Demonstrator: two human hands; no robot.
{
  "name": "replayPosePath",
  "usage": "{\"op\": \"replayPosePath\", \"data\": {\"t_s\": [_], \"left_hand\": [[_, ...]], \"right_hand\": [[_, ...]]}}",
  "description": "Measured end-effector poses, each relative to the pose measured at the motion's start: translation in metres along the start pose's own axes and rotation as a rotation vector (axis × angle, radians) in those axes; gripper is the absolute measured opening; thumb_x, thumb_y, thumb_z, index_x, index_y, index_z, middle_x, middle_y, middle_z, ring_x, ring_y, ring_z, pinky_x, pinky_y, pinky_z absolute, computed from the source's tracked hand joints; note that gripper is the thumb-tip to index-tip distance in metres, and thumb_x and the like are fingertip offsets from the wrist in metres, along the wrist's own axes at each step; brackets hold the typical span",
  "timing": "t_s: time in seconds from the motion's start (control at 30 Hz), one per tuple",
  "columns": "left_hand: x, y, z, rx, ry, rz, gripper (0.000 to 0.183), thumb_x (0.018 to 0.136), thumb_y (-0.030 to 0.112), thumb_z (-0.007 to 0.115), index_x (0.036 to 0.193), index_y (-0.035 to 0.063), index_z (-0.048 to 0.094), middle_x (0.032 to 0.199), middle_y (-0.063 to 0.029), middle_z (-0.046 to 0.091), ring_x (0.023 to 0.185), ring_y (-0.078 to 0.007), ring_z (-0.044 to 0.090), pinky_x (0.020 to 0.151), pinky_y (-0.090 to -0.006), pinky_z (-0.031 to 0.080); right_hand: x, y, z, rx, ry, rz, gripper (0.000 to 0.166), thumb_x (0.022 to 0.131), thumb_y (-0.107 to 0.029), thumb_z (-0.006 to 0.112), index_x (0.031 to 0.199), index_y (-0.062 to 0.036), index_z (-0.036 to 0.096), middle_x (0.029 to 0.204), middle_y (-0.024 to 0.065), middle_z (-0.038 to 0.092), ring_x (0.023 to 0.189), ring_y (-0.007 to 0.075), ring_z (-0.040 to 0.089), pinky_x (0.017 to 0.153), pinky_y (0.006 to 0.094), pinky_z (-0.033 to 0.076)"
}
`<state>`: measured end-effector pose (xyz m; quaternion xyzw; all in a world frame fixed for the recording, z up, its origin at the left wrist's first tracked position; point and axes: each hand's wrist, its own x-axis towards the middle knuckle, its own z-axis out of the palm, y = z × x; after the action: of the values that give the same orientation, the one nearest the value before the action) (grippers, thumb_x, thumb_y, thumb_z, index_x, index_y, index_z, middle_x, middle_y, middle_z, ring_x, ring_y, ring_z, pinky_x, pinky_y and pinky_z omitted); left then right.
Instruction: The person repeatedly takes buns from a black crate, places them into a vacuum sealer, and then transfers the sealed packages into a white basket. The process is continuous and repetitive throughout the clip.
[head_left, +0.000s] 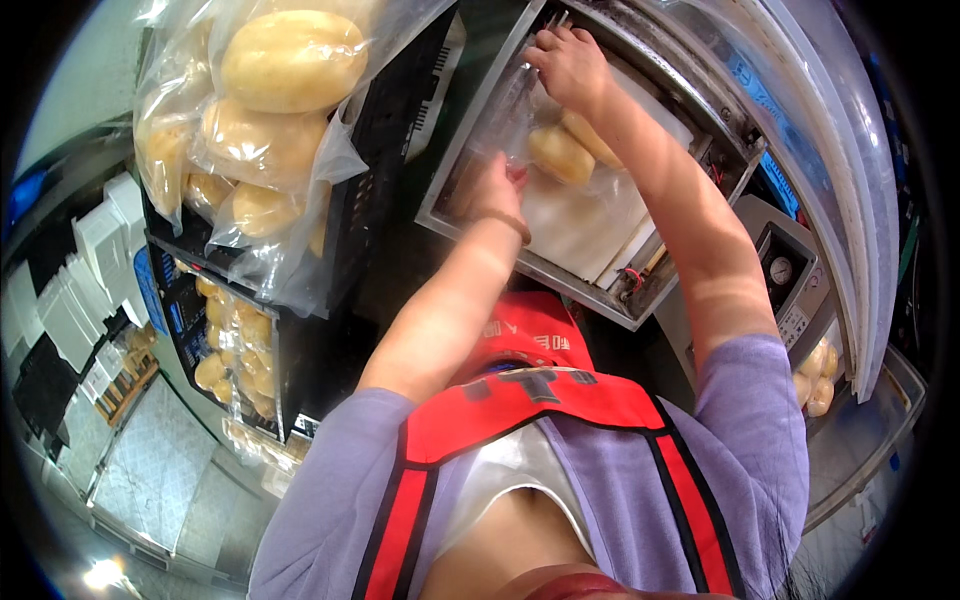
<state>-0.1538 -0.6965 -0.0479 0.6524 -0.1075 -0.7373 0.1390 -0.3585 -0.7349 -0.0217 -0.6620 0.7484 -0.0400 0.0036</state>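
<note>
Before me is the open metal chamber (622, 307) of what looks like a vacuum sealing machine. Inside it, peeled potatoes (561, 154) lie in a clear plastic bag (517, 124) on a white plate (574, 232). My right hand (574, 64) is at the chamber's far left corner, its fingers bent at the edge of the bag; whether they pinch the film is hard to tell. My left hand (499, 187) is at the chamber's left side, beside the bag, partly blurred, and its grip cannot be made out.
A clear domed lid (847, 187) stands raised at the right, above a panel with a pressure gauge (781, 270). Stacked black crates (352, 217) at the left hold bagged potatoes (296, 60). More bagged potatoes (817, 379) lie on a metal surface at the right. White containers (82, 285) stand far left.
</note>
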Motion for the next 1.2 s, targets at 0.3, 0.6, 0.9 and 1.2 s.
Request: {"op": "replayPosePath", "data": {"t_s": [0.3,0.6,0.9,1.2], "left_hand": [[0.004,-0.007,-0.002,0.069,-0.006,0.113,0.031,0.092,0.034,0.046,0.103,0.0063,0.054,0.097,-0.0063,0.061,0.092,-0.0204,0.056,0.084,-0.0338,0.038],[-0.008,0.012,-0.014,0.131,-0.049,-0.069,0.037,0.09,0.04,0.05,0.111,0.0095,0.052,0.107,-0.0053,0.059,0.097,-0.0202,0.055,0.084,-0.0376,0.036],[-0.183,0.138,-0.031,0.296,-0.514,0.746,0.023,0.092,0.019,0.05,0.108,0.002,0.053,0.098,-0.0091,0.061,0.085,-0.0153,0.059,0.078,-0.0276,0.046],[-0.297,0.182,0.04,0.706,-0.866,1.39,0.034,0.085,0.007,0.057,0.116,-0.0047,0.051,0.12,-0.0149,0.053,0.11,-0.0216,0.051,0.095,-0.0303,0.037]], "right_hand": [[0.0,0.026,0.032,0.788,-0.332,0.918,0.037,0.073,-0.04,0.064,0.093,-0.0086,0.067,0.092,0.0159,0.065,0.088,0.03,0.062,0.078,0.0382,0.048],[-0.047,-0.023,-0.083,0.827,0.329,0.635,0.024,0.081,-0.023,0.059,0.094,-0.0035,0.065,0.088,0.016,0.064,0.083,0.0301,0.061,0.072,0.0355,0.047],[-0.265,-0.015,-0.333,-0.388,0.684,0.64,0.033,0.094,-0.03,0.044,0.111,-0.0046,0.058,0.11,0.0142,0.058,0.107,0.0294,0.053,0.092,0.0368,0.039],[-0.326,-0.123,-0.257,-0.092,0.599,0.912,0.026,0.086,-0.024,0.053,0.104,-0.0056,0.058,0.107,0.0111,0.058,0.107,0.0294,0.05,0.098,0.0438,0.029]]}}
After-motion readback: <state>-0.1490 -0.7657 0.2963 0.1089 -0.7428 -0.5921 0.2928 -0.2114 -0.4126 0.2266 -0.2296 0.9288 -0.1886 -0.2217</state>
